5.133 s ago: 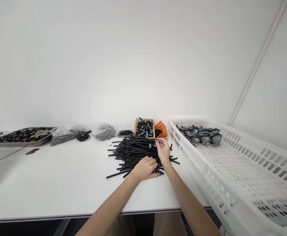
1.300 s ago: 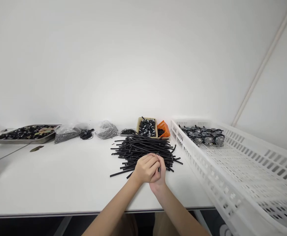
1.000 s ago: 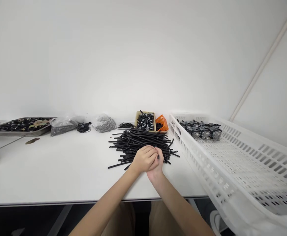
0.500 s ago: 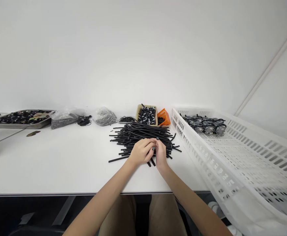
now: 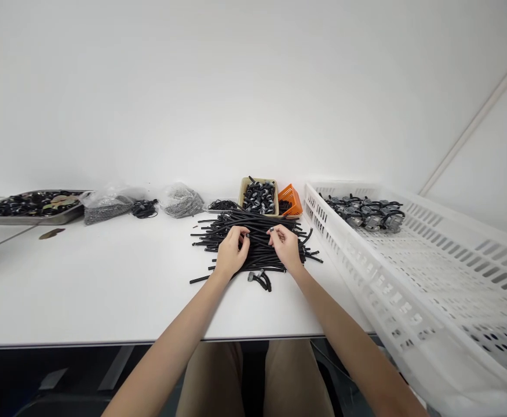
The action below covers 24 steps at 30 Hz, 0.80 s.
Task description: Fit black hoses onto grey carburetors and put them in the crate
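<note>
Gripping or merely touching, I cannot tell: on each hand the fingers are curled with the thumb near the forefinger, and nothing I get from the head camera shows whether a tube is pinched between them. The left hand (image 5: 233, 250) is over the left half of the pile of black tubes (image 5: 259, 249), the right hand (image 5: 285, 246) over its right half, with bare tubes showing between them. Just off the pile's near edge lie two short curved pieces with grey clips (image 5: 259, 281), on the white table (image 5: 127, 289). Just beyond the pile stand the beige basket (image 5: 240, 200) and, beside it, the orange basket (image 5: 295, 200); to its right is the white crate (image 5: 366, 263).

I read the step in hand as working fingertips among the tubes. To do it well, I would choose one lying on top, free of its neighbours, since many overlap at slight angles and could drag others along. I would pinch lightly, as they look bendable, and draw along a tube's length instead of levering it sideways. One hand could steady the pile while the other pulls. I would also keep both wrists off the curved pieces, which could easily be brushed away from the pile.
</note>
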Each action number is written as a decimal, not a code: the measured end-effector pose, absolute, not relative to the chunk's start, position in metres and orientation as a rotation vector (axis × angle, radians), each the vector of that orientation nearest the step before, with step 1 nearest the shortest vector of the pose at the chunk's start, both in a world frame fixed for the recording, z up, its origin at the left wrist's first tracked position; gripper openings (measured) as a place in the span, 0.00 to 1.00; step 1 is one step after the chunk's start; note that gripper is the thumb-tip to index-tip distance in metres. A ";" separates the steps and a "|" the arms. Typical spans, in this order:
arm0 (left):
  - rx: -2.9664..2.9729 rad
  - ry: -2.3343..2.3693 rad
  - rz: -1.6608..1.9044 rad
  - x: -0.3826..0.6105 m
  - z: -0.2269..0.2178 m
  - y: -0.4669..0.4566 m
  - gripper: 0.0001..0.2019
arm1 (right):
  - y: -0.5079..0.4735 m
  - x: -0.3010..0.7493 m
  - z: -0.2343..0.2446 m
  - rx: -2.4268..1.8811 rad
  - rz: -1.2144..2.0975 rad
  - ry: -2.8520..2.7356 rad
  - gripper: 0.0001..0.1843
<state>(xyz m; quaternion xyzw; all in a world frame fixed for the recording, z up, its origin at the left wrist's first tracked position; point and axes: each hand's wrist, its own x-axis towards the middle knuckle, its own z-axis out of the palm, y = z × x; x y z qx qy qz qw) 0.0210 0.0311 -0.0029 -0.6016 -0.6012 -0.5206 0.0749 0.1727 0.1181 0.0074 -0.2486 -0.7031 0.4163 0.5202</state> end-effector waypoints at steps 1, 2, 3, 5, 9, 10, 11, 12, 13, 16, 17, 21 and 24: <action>-1.823 -1.814 -1.545 0.022 -0.003 0.030 0.07 | 0.115 0.174 0.005 -0.575 0.967 -1.757 0.10; -1.841 -1.823 -1.529 0.022 -0.004 0.029 0.07 | 0.111 0.175 0.003 -0.553 0.936 -1.828 0.08; -1.858 -1.831 -1.513 0.023 -0.004 0.028 0.07 | 0.108 0.178 0.002 -0.534 0.908 -1.894 0.07; -1.883 -1.849 -1.484 0.024 -0.004 0.027 0.07 | 0.103 0.183 0.000 -0.504 0.858 -2.007 0.07; -1.875 -1.886 -1.448 0.024 -0.003 0.026 0.07 | 0.095 0.189 0.001 -0.434 0.788 -2.199 0.06; -1.864 -1.896 -1.447 0.024 -0.003 0.026 0.07 | 0.092 0.189 0.002 -0.396 0.736 -2.278 0.05; -1.853 -1.906 -1.447 0.024 -0.003 0.026 0.07 | 0.089 0.188 0.002 -0.351 0.663 -2.366 0.03; -1.842 -1.916 -1.449 0.024 -0.002 0.026 0.08 | 0.085 0.187 0.002 -0.305 0.576 -2.451 0.04; -1.834 -1.924 -1.450 0.025 -0.002 0.026 0.08 | 0.081 0.186 0.001 -0.262 0.492 -2.526 0.07; -1.830 -1.941 -1.450 0.026 0.000 0.024 0.08 | 0.072 0.180 -0.003 -0.196 0.402 -2.631 0.12; -1.835 -1.943 -1.451 0.026 0.001 0.024 0.08 | 0.071 0.179 -0.004 -0.194 0.425 -2.640 0.12; -1.847 -1.944 -1.463 0.027 0.002 0.024 0.07 | 0.069 0.176 -0.007 -0.237 0.577 -2.617 0.09; -1.850 -1.945 -1.474 0.026 0.000 0.024 0.07 | 0.069 0.176 -0.008 -0.255 0.584 -2.598 0.07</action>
